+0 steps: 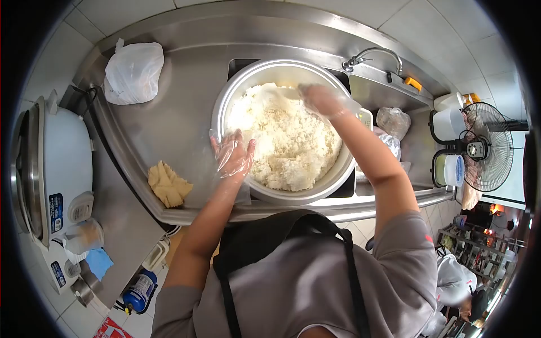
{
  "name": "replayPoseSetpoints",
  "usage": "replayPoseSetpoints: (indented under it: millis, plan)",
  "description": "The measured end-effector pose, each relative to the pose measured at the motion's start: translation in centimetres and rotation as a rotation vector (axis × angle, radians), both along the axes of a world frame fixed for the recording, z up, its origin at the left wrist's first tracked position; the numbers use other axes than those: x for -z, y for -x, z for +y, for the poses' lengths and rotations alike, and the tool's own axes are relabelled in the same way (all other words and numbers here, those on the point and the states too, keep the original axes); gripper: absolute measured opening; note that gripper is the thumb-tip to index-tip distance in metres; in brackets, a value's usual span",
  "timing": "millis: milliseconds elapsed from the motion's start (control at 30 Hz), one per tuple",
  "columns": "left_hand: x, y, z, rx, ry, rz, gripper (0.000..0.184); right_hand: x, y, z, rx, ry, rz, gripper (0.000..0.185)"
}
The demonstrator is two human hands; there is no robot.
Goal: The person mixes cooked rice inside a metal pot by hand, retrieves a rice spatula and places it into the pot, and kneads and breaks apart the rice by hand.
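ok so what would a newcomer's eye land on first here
Probably the big round pot near the centre, holding a mound of white, grainy food. Next come the gloved left hand at the pot's left side and the motion-blurred right hand over its far right part. Off to the sides, a white plastic bag sits upper left and a fan stands far right.

White rice (296, 149) in a wide pot (220, 112)

The round, silvery pot stands open side up, its left rim at the left hand (232, 155). The rice, clumpy and uneven, spreads between that hand and the blurred right hand (322, 100).
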State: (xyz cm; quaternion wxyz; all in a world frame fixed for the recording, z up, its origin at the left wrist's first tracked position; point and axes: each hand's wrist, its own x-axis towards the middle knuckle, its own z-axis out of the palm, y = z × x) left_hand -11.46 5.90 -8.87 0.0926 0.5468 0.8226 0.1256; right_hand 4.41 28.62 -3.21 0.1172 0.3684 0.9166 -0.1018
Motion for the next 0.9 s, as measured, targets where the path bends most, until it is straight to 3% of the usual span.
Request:
replayPoseSetpoints:
  millis: [67, 167, 200, 267, 367, 433, 467, 500, 633, 667, 700, 767, 867, 900]
  plan:
    - [0.2, 0.2, 0.1, -0.008, -0.02, 0.01, 0.053, 2.4, 3.0, 2.1, 0.115, -0.054, 0.131, 0.02]
    - [1.1, 0.6, 0.2, -0.009, -0.098, -0.002, 0.055, 4.9, 5.1, 2.9, -0.36, -0.252, -0.194, 0.022]
    - [0.7, 0.5, 0.3, -0.013, -0.111, -0.03, 0.055, 8.6, 5.5, 4.4, -0.178, -0.081, -0.109, 0.022]
    - [-0.1, 0.3, 0.1, -0.028, -0.105, -0.076, 0.055, 17.3, 4.7, 6.4, -0.084, 0.052, 0.056, 0.025]
    - [-0.1, 0.6, 0.1, -0.021, -0.126, -0.112, 0.056, 18.3, 3.7, 7.8, -0.321, 0.213, 0.378, 0.034]
    - [-0.5, 0.6, 0.1, -0.029, -0.109, -0.113, 0.058, 12.7, 5.3, 4.0, -0.149, 0.29, -0.098, 0.032]
    - [-0.5, 0.6, 0.2, -0.027, -0.107, -0.089, 0.058, 12.5, 5.1, 2.5, -0.554, 0.005, -0.174, 0.026]
    - [-0.5, 0.4, 0.3, -0.022, -0.105, -0.066, 0.059, 16.4, 4.5, 2.5, -0.64, -0.083, -0.146, 0.024]
    - [0.2, 0.3, -0.1, 0.007, -0.113, 0.01, 0.06, 19.0, 4.0, -2.0, -0.769, 0.019, -0.396, 0.027]
    - [0.3, 0.3, -0.1, 0.01, -0.107, 0.019, 0.061, 19.3, 3.4, -3.4, -0.794, 0.043, -0.459, 0.03]
    - [0.3, 0.3, 0.0, 0.013, -0.104, 0.025, 0.061, 20.1, 1.0, -5.0, -0.431, 0.065, -0.097, 0.026]
    - [0.4, 0.2, 0.1, 0.014, -0.098, 0.04, 0.062, 15.6, -0.5, -6.2, -0.267, 0.462, 0.141, 0.032]
    - [0.6, 0.4, 0.1, 0.025, -0.038, 0.077, 0.063, 6.2, -2.7, -7.5, -0.426, 0.34, -0.344, 0.035]
    - [0.7, 0.3, 0.0, 0.028, -0.008, 0.088, 0.063, 4.5, -4.3, -7.2, -0.338, 0.385, -0.208, 0.034]
